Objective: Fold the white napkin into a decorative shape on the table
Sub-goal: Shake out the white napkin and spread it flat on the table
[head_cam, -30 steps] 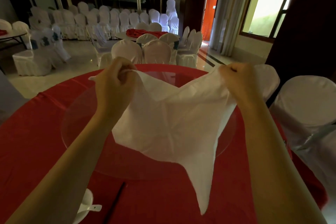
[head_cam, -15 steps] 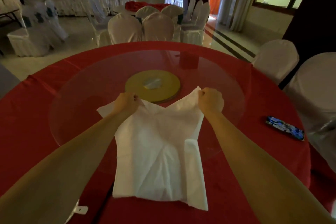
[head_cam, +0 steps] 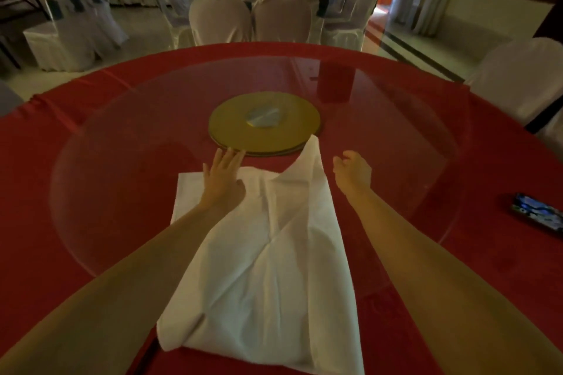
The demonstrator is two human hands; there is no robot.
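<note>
napkin spread on the glass, both hands free of it

the white napkin [head_cam: 268,256] lies flat and creased on the glass turntable [head_cam: 122,192], stretching from the near edge of the table [head_cam: 39,222] up toward the gold disc [head_cam: 237,128] at the turntable's centre. its far right corner rises to a point that just reaches the near rim of the gold disc; its far left corner lies flat, on the near left side of the disc. the near end hangs past the turntable's edge onto the red cloth.

the left hand [head_cam: 224,179] rests palm down on the napkin's far left part, fingers [head_cam: 228,158] spread flat and reaching to the near rim of the gold disc; it presses rather than grips, holding nothing. the right hand [head_cam: 353,172] is just to the right of the napkin's raised corner, near and to the right of the disc, its fingers loosely curled and empty, clear of the cloth.

far to the right of the gold disc, beyond the turntable's rim, a phone [head_cam: 537,216] lies on the red cloth with its screen lit. beyond the disc, past the far edge of the table, stand chairs [head_cam: 249,18] in white covers.
</note>
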